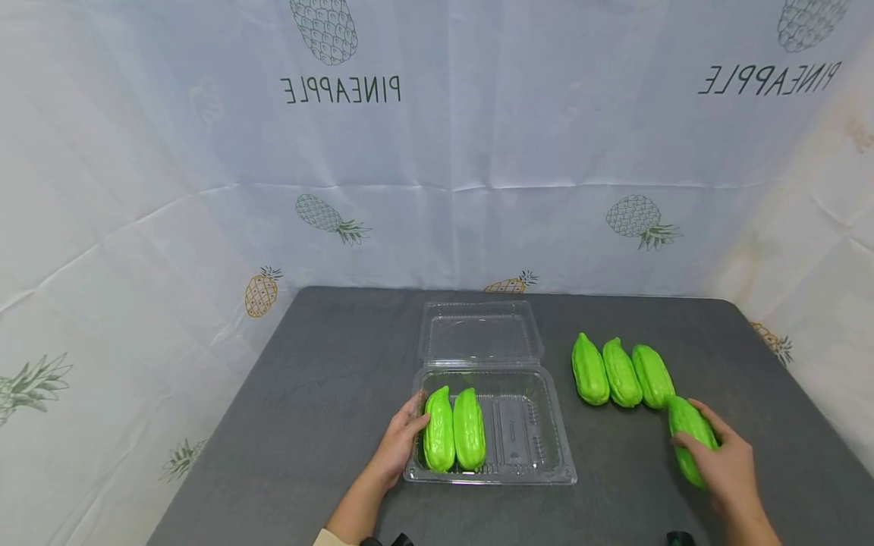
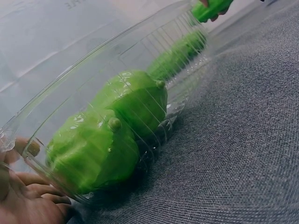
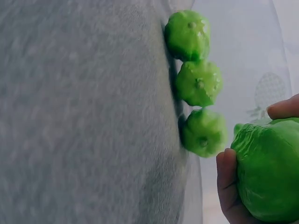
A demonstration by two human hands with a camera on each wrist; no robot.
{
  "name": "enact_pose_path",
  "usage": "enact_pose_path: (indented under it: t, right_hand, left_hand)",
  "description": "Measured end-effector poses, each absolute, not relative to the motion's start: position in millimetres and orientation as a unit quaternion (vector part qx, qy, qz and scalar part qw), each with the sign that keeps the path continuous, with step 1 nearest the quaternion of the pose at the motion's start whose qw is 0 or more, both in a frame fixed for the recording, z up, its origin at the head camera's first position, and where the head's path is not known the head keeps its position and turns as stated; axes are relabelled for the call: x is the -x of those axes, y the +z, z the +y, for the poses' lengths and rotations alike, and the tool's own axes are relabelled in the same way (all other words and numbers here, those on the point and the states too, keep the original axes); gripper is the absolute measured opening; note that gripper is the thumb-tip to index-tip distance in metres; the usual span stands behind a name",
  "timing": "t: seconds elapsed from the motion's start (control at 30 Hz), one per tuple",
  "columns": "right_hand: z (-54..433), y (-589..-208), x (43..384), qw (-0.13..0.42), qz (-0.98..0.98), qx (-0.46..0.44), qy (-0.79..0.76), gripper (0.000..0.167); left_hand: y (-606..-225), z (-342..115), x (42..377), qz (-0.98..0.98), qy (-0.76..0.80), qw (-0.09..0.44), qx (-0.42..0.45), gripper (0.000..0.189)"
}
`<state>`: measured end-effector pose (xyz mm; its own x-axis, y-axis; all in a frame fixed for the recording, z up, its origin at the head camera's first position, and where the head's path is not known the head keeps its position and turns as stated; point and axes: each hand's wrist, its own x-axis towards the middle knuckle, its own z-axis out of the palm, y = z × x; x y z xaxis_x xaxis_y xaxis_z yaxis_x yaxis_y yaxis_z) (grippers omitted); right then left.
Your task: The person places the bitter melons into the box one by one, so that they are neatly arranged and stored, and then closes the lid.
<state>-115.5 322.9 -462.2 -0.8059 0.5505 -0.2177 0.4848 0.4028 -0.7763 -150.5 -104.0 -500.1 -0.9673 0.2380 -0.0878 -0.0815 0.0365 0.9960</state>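
Observation:
My right hand (image 1: 729,462) grips a bright green, ridged, oblong fruit (image 1: 691,440) at the right of the table. In the right wrist view, thumb and fingers wrap around that fruit (image 3: 271,168). With its thumb over the rim, my left hand (image 1: 398,441) holds the left wall of a clear plastic clamshell box (image 1: 563,455). The lid (image 1: 481,334) lies folded back, away from me. Inside the box, two similar fruits (image 1: 439,431) (image 1: 469,431) lie side by side at the left; the left wrist view shows their ends (image 2: 93,149) through the wall.
Three more green fruits (image 1: 590,370) (image 1: 621,373) (image 1: 652,376) lie in a row on the dark grey table (image 1: 328,379), right of the box. A pale curtain (image 1: 451,136) with pineapple prints hangs behind the table's far edge. A small black object (image 1: 680,538) shows at the bottom edge.

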Motion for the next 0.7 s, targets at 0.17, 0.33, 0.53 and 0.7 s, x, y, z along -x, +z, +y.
enact_pose_path:
  t: [0.17,0.33,0.53,0.7]
  right_hand:
    - [317,-458,118,0.026,-0.834,0.304,0.460,0.073]
    - [306,-452,119,0.021,-0.834,0.287,0.472,0.071]
    - [285,-450,119,0.020,-0.830,0.259,0.493,0.072]
    - [272,-452,122,0.018,-0.824,0.242,0.512,0.073]
  left_hand:
    - [-500,-104,151,0.709,0.693,0.115,-0.057,0.059]
    - [-499,-103,149,0.707,0.695,0.117,-0.060,0.059]
    - [-497,-103,149,0.707,0.695,0.117,-0.055,0.058]
    - [-498,-103,151,0.708,0.694,0.120,-0.051,0.058]
